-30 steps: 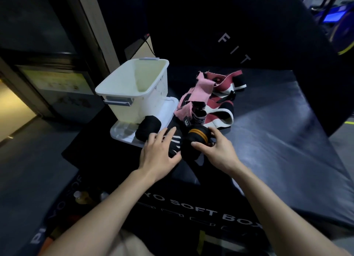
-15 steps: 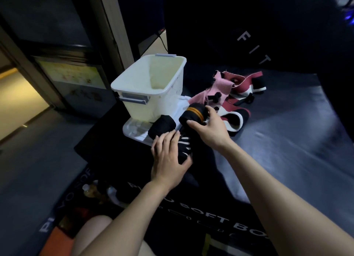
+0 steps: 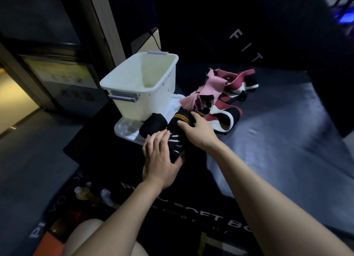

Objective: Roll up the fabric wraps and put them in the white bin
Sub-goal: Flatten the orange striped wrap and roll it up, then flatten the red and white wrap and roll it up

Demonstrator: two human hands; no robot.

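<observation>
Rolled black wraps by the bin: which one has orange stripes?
The roll with orange stripes, gripped by the right hand. The plain black roll sits left; the white-striped one is nearer.

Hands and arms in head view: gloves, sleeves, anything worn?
Nothing worn that shows. The left hand and right hand are bare: no gloves, and no rings, watch or bands can be made out. Both forearms are bare all the way to the frame edge, no sleeves in view. No markings or cables.

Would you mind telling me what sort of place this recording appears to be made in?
Probably a gym or fitness studio. The hands work on a dark padded box printed with "SOFT BOX", a black panel behind reads "FIT", and pink and maroon fabric wraps lie beside a white bin.
</observation>
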